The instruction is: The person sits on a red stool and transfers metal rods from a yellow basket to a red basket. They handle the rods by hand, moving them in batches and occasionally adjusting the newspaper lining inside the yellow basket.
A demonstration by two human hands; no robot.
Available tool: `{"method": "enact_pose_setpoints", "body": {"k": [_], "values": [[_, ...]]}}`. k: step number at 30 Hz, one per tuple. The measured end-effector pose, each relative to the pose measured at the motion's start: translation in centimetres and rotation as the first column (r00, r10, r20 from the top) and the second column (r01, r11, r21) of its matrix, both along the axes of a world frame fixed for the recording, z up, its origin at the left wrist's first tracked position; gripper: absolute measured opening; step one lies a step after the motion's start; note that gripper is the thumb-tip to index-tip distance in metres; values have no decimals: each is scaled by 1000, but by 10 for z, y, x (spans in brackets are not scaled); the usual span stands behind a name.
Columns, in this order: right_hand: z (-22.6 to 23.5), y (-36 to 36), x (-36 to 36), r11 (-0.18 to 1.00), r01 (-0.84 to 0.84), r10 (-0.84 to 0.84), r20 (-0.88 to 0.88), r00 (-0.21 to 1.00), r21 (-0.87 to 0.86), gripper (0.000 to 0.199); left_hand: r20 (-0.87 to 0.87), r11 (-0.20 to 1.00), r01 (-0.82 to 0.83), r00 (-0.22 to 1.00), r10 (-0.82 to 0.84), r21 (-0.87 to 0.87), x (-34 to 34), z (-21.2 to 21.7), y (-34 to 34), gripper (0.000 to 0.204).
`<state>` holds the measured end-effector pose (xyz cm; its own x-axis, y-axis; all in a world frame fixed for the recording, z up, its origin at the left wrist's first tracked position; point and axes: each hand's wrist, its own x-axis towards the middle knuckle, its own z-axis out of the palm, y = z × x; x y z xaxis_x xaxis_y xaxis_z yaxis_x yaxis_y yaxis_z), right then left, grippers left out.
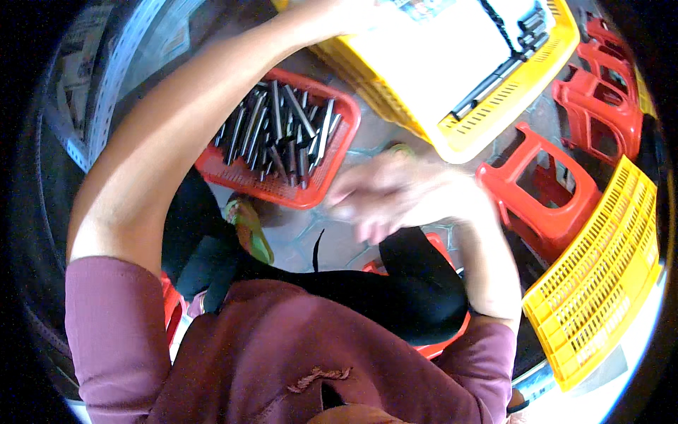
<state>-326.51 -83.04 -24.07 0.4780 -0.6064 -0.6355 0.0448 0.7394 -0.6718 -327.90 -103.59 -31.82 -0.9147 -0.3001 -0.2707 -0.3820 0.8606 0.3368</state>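
My left arm reaches across to the yellow basket (459,145) at the top. My left hand (346,15) is at the basket's left side, washed out by glare, its fingers not distinguishable. A bright white surface (431,67) fills much of that basket, and dark slim rods (487,88) lie along its right side. My right hand (399,194), smeared by motion, is just right of a red basket (282,196); whether it holds anything does not show. Many shiny dark rods or tubes (279,120) lie loosely heaped in the red basket.
Red plastic stools (575,201) stand on the right, with more behind. A yellow slatted crate (600,275) is at the lower right. A perforated metal upright (116,78) rises on the left. My legs (417,304) and a green sandal (260,244) are below the red basket.
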Motion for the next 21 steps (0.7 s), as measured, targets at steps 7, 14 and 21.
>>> {"method": "enact_pose_setpoints", "body": {"k": [7, 14, 21], "values": [[-51, 92, -148, 931, -363, -36, -999, 2, -34, 34, -90, 987, 145, 985, -150, -64, -21, -7, 13, 31], [-68, 72, -143, 766, -556, 250, -947, -202, 321, 45, -137, 988, 111, 983, -126, -111, -11, -9, 5, 35], [-67, 90, -170, 640, -689, 182, -938, -296, 342, 22, 30, 994, 88, 996, -86, -58, -24, 15, 12, 32]]}}
